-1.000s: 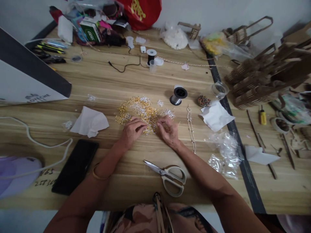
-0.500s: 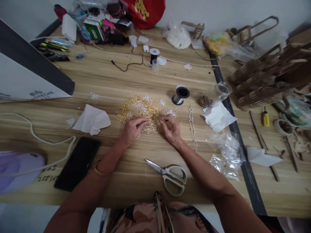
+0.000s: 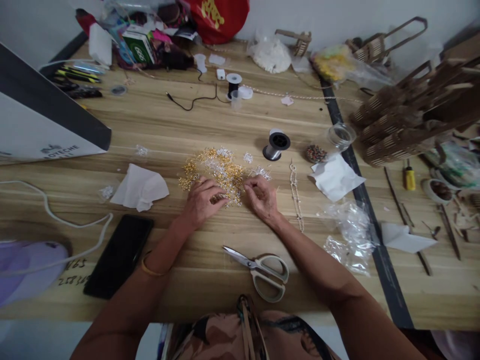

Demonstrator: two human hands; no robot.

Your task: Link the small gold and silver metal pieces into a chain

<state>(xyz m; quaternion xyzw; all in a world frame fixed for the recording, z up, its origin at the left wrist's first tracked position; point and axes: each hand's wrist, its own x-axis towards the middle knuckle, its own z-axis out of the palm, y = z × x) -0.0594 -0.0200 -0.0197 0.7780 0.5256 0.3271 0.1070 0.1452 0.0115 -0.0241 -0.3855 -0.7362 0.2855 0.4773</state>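
A pile of small gold and silver beads and findings [image 3: 225,167] lies on the wooden table in front of me. My left hand [image 3: 202,201] rests at the pile's near left edge, fingers curved over it, thumb and forefinger slightly apart. Just right of the pile, my right hand [image 3: 261,198] is closed in a pinch; whatever is between its fingertips is too small to make out. Silver pins [image 3: 261,173] lie just beyond that hand. To its right a beaded chain [image 3: 295,195] is stretched out. Scissors [image 3: 258,270] with pale handles lie nearer to me.
A wire spool [image 3: 276,145] stands behind the pins. White paper [image 3: 140,189] and a black phone [image 3: 119,255] lie left; clear plastic bags [image 3: 350,230] and a jar of dark beads [image 3: 317,153] are right. Brown woven baskets [image 3: 390,115] stand far right.
My left hand has shifted slightly down, its thumb and forefinger parting. The right hand keeps its pinch in nearly the same place. The view has shifted a little.
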